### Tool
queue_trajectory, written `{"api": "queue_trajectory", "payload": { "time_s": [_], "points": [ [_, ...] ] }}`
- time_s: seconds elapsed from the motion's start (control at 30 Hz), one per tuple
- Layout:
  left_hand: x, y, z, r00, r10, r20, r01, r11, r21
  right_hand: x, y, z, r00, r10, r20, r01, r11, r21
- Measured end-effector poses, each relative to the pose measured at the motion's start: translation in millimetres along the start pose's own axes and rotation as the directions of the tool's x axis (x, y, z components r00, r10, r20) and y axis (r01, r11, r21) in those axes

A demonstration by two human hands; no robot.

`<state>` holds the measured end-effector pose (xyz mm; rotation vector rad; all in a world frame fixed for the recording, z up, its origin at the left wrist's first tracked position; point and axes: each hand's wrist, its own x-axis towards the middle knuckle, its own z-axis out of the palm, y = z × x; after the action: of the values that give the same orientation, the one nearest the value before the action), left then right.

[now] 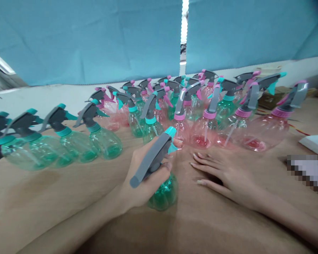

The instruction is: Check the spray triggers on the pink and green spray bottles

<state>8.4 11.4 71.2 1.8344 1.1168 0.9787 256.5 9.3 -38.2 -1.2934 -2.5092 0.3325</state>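
Note:
My left hand (145,173) is wrapped round the neck of a green spray bottle (163,194), just below its grey and turquoise trigger head. The fingers cover the neck, and the bottle is near the front middle of the table. To the right, my right hand (222,171) lies palm down with its fingers stretched out, holding nothing. Just beyond its fingertips stands a pink spray bottle (202,132). Behind my left hand is another green spray bottle (151,128), partly hidden by it.
A row of green spray bottles (106,143) stands at the left on the wooden table (90,197). Pink and green bottles crowd the back, with a large pink one (267,128) at the right end. A white object (315,143) lies at the right edge. Blue cloth (100,42) hangs behind.

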Motion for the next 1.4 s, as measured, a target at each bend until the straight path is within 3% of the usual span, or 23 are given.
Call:
{"api": "queue_trajectory", "payload": {
  "time_s": [1.1, 1.4],
  "points": [
    [-0.4, 3.2, -0.2, 1.0, -0.008, 0.0, 0.008, 0.999, -0.031, -0.5, 1.7, 1.1, 1.0, 0.006, -0.007, -0.006, 1.0, 0.025],
    [-3.3, 3.1, -2.2, 0.999, -0.01, -0.034, 0.012, 0.997, 0.073, -0.2, 2.9, 1.9, 1.0, -0.005, -0.005, 0.005, 1.0, 0.022]
  ]
}}
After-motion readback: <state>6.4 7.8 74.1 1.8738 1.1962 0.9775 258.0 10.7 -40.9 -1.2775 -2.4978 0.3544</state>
